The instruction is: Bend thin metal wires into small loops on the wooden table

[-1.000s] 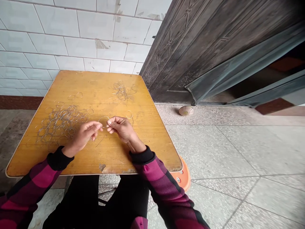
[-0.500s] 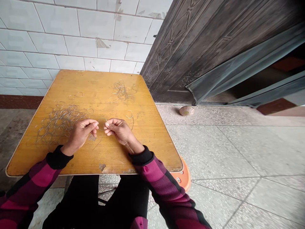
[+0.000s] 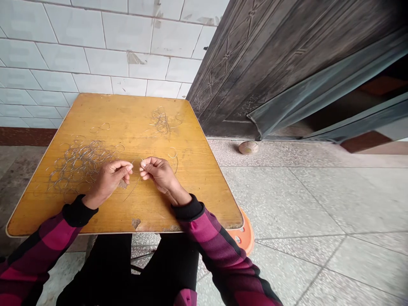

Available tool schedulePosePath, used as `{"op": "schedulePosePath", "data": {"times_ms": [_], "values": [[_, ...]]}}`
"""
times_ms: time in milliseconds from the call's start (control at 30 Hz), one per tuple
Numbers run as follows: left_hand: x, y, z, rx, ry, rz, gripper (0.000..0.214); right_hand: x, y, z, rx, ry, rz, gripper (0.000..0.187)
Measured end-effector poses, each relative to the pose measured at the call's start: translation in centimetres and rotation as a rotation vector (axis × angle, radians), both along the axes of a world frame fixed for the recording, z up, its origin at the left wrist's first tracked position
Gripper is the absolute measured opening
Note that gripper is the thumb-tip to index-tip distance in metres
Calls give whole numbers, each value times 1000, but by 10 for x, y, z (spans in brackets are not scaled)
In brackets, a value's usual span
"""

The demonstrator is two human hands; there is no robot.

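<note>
My left hand (image 3: 114,175) and my right hand (image 3: 158,173) face each other above the front half of a yellow wooden table (image 3: 137,140). Both are closed in a pinch of thumb and forefinger, a small gap apart. Between them runs a thin wire (image 3: 129,194), its tail slanting down toward the tabletop; the parts inside the fingers are hidden. A tangled heap of curled wire pieces (image 3: 81,159) lies beside and behind my left hand. Close beyond my right hand is a loose curved wire piece (image 3: 173,152).
A smaller wire cluster (image 3: 161,120) sits at the table's back right, and a few loops (image 3: 100,127) at back left. White tiled wall (image 3: 127,34) stands behind. An orange stool (image 3: 244,238) shows under the right corner. A roundish object (image 3: 248,147) lies near the dark door (image 3: 236,85).
Hardly anything differs. My left hand has shifted very slightly toward the right hand, and a wire tip now shows above its fingertips. The whole view has drifted a little.
</note>
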State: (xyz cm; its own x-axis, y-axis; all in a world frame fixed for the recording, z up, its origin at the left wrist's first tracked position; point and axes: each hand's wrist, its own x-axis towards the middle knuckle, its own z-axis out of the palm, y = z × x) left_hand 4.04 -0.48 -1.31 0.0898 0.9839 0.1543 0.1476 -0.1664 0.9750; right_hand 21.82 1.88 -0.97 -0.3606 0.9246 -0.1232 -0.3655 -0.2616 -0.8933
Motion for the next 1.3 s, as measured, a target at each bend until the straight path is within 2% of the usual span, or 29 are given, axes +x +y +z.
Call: {"op": "schedulePosePath", "data": {"times_ms": [300, 433, 600, 800, 967, 1100, 1200, 1300], "values": [[0, 2, -1, 16, 20, 2, 19, 0, 0, -1, 14, -12, 8, 32], [1, 0, 0, -16, -4, -22, 23, 4, 4, 3, 25, -29, -58, 35], [8, -8, 4, -116, 93, -198, 23, 5, 6, 5, 82, -56, -169, 35], [14, -12, 2, -233, 97, -275, 14, 4, 5, 3, 67, -126, -116, 34], [14, -13, 0, -314, 101, -355, 17, 8, 7, 8, 86, -201, -95, 38], [12, -14, 2, -338, 139, -368, 23, 33, 9, 19, 164, -348, -165, 32], [9, -13, 3, -317, 159, -335, 26, 74, 15, 27, 231, -550, -250, 22], [7, -12, 3, -298, 175, -330, 29, 120, 28, 27, 223, -799, -369, 11]]}}
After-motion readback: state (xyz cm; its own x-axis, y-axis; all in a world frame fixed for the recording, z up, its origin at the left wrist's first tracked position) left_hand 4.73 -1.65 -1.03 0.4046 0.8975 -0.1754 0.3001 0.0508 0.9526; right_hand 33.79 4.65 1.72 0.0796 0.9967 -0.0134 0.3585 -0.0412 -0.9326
